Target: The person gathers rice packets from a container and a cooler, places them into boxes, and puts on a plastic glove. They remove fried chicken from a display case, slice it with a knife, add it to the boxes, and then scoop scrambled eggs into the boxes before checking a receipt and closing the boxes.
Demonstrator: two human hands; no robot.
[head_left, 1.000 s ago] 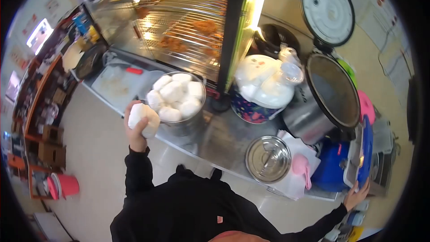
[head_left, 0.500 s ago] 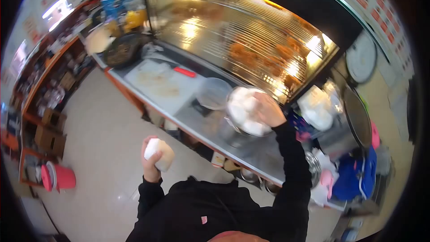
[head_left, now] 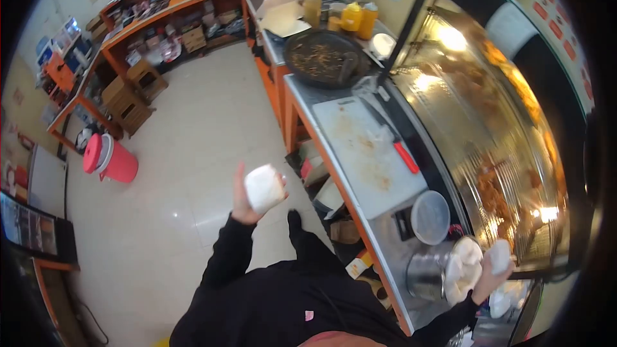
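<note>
Your half-curled left hand (head_left: 244, 204) holds a white bundle (head_left: 264, 187); your curled right hand (head_left: 491, 281) grips a smaller bundle (head_left: 498, 256) beside the pot (head_left: 425, 275).

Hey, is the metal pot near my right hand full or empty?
Not empty: white bundles crowd the mouth of the metal pot; what lies deeper is hidden.

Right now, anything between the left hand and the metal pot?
In view, the counter's front edge lies between the left hand and metal pot; no visible object stands on the counter between them.
</note>
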